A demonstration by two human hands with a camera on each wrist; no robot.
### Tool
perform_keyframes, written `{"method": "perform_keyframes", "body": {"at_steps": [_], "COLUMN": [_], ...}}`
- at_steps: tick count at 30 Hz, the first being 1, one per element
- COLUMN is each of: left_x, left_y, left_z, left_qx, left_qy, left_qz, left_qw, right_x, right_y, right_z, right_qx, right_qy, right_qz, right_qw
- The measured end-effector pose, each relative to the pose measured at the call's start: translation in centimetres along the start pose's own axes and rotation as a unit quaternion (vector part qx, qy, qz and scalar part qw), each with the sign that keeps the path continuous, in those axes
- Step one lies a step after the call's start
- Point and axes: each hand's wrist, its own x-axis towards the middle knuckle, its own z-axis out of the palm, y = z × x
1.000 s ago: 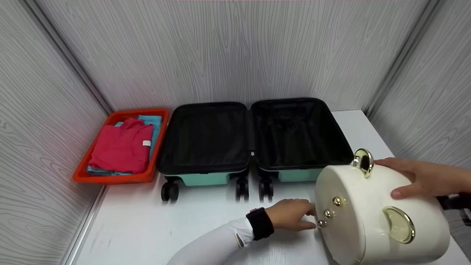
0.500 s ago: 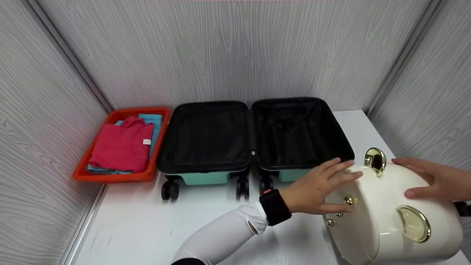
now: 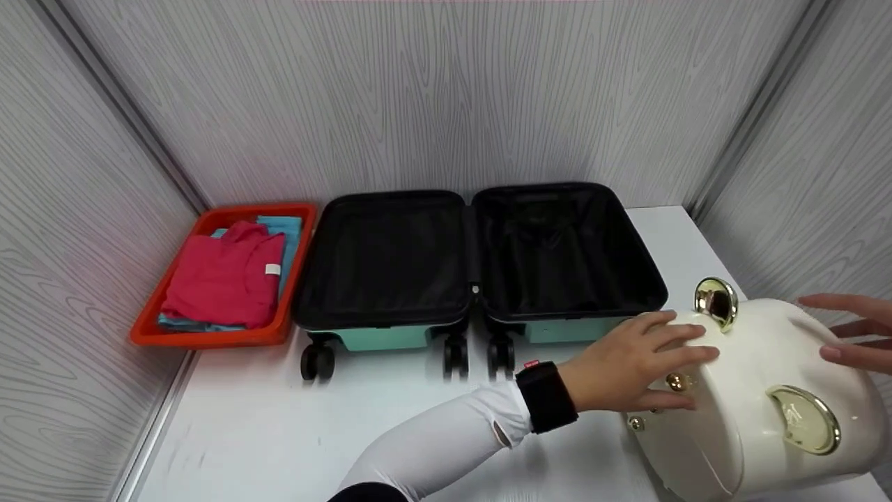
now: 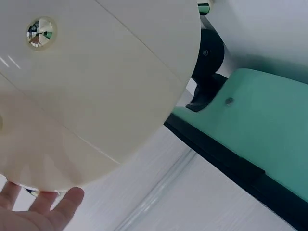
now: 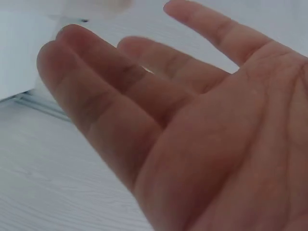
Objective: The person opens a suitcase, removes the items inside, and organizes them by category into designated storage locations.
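A cream rounded box (image 3: 759,390) with gold knobs on its flat face and crescent-shaped gold-rimmed fittings lies at the right of the white surface. My left hand (image 3: 641,362) reaches over the edge of that face, its fingers spread and nearly straight. In the left wrist view the fingertips (image 4: 72,197) rest at the box's edge, below the knobs. Partly cut off at the right border, my right hand (image 3: 860,331) is by the far end of the box. The right wrist view shows its palm bare and its fingers extended, holding nothing.
An open suitcase (image 3: 397,258) with black lining and mint-green shell lies at the back centre, wheels facing me. To its left stands an orange basket (image 3: 209,340) of folded clothes, a pink shirt (image 3: 223,279) on top. Wood-grain panels (image 3: 446,90) enclose the surface.
The box has shifted to the right. My left hand has risen from low beside the knobs to the upper edge of the box. My right hand has slid right, towards the far end.
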Motion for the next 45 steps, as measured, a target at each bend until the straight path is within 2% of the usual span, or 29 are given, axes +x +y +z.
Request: {"method": "perform_keyframes", "body": {"at_steps": [4, 6, 9, 12, 15, 18, 22, 26, 31, 37, 41, 45], "left_x": [0.9, 1.5, 2.4, 3.3, 4.1, 4.8, 5.6, 5.8, 5.3, 3.6, 1.6, -0.9], "left_y": [1.3, 1.9, 2.8, 3.6, 4.3, 4.9, 5.5, 5.5, 4.8, 3.4, 1.8, -0.3], "left_z": [0.6, 0.9, 1.3, 1.7, 2.1, 2.4, 2.7, 2.6, 2.2, 1.9, 1.8, 1.7], "left_qx": [0.010, 0.039, 0.096, 0.146, 0.173, 0.192, 0.211, 0.209, 0.184, 0.140, 0.121, 0.107], "left_qy": [0.003, -0.001, -0.013, -0.028, -0.043, -0.052, -0.051, -0.067, -0.094, -0.124, -0.147, -0.164], "left_qz": [-0.037, -0.057, -0.087, -0.117, -0.143, -0.161, -0.169, -0.155, -0.127, -0.100, -0.125, -0.169], "left_qw": [0.9993, 0.9976, 0.9915, 0.9820, 0.9736, 0.9668, 0.9614, 0.9633, 0.9701, 0.9772, 0.9738, 0.9660], "right_x": [-1.0, -1.6, -2.4, -2.9, -3.2, -3.1, -3.1, -2.8, -2.4, -2.4, -2.5, -2.1], "right_y": [-0.2, -0.9, -1.9, -3.1, -4.0, -5.1, -7.1, -8.8, -9.0, -7.7, -6.9, -6.2], "right_z": [-0.1, -0.1, -0.1, -0.2, -0.3, 0.2, 1.0, 1.5, 2.1, 2.7, 3.0, 3.2], "right_qx": [-0.008, -0.002, 0.002, -0.043, -0.094, -0.119, -0.164, -0.203, -0.235, -0.211, -0.204, -0.203], "right_qy": [0.051, 0.068, 0.067, 0.074, 0.089, 0.106, 0.077, 0.026, 0.033, 0.088, 0.129, 0.140], "right_qz": [-0.080, -0.117, -0.156, -0.154, -0.159, -0.172, -0.143, -0.097, -0.075, -0.105, -0.128, -0.116], "right_qw": [0.995, 0.991, 0.985, 0.984, 0.979, 0.972, 0.973, 0.974, 0.969, 0.968, 0.962, 0.962]}}
